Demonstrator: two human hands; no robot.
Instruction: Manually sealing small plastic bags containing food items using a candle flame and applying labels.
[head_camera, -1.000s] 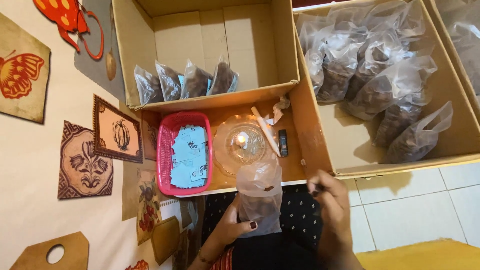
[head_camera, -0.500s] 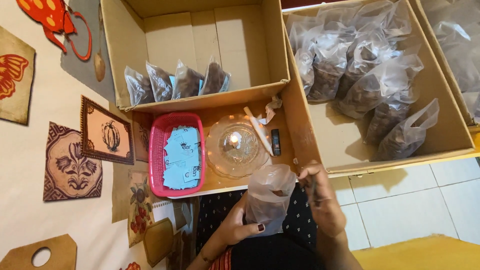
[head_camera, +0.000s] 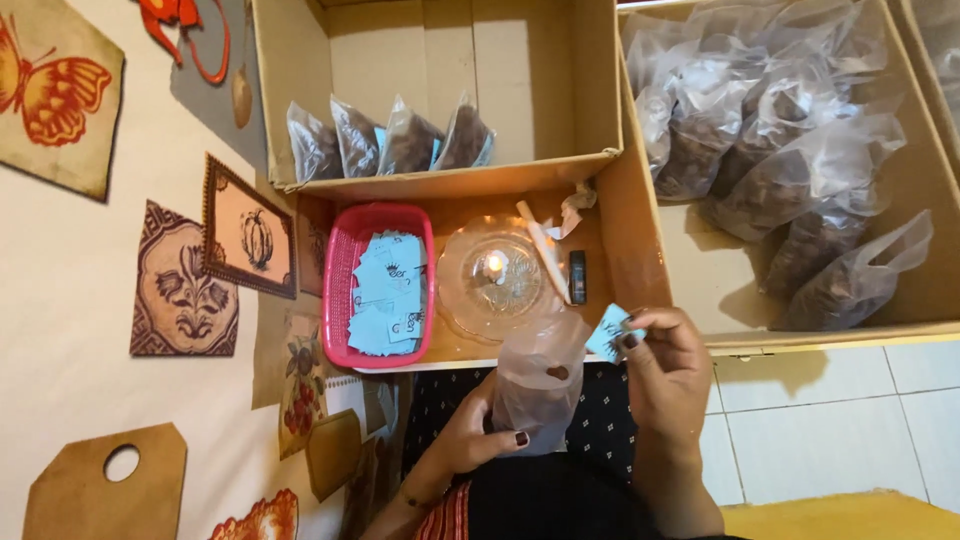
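Small bag held open over lap, blue slip now raised at its mouth.

Two cardboard boxes ahead: right one heaped with filled bags, left one holding four. Pink basket of blue slips and glass dish with lit flame on surface between. Left hand wrapped around clear plastic bag, lower than half a second ago. Right hand, then at bag's rim, now pinching blue paper slip just beside opening; labelling looks under way, bag unsealed.

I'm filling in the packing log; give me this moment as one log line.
left hand: holds clear plastic bag | right hand: pinches blue paper slip beside bag mouth | pink basket: more blue slips
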